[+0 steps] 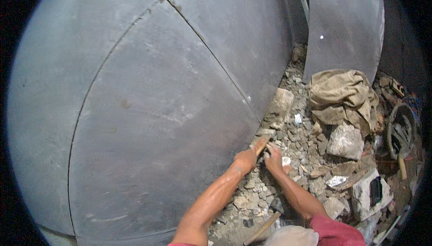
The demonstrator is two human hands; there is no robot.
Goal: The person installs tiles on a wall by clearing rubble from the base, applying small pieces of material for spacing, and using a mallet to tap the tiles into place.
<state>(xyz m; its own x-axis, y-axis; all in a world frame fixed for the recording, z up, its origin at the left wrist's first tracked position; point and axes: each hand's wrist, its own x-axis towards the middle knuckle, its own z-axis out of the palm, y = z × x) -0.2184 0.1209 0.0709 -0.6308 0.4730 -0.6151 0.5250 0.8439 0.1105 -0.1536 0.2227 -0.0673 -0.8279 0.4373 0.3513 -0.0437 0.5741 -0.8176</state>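
Observation:
My left hand [245, 159] is closed round a short, flat piece of brown wood [263, 143], perhaps a tool handle. It points up and away along the lower edge of the large grey tiled floor [180, 111], where the slabs meet the rubble. Close beside it, my right hand [273, 159] has its fingers drawn together near the wood's right side; what they grip is too small to make out. Just beyond the fingertips lies a pale, rough block of stone or mortar [280, 106]. Broken stones [292, 133] surround both hands.
Right of the rubble, a crumpled tan cloth [339, 88] rests against a loose grey slab [344, 25]. Nearby are a white rock [345, 141], a pale block with a dark slot [371, 194] and a bucket [402, 129]. A wooden handle [262, 229] lies near me.

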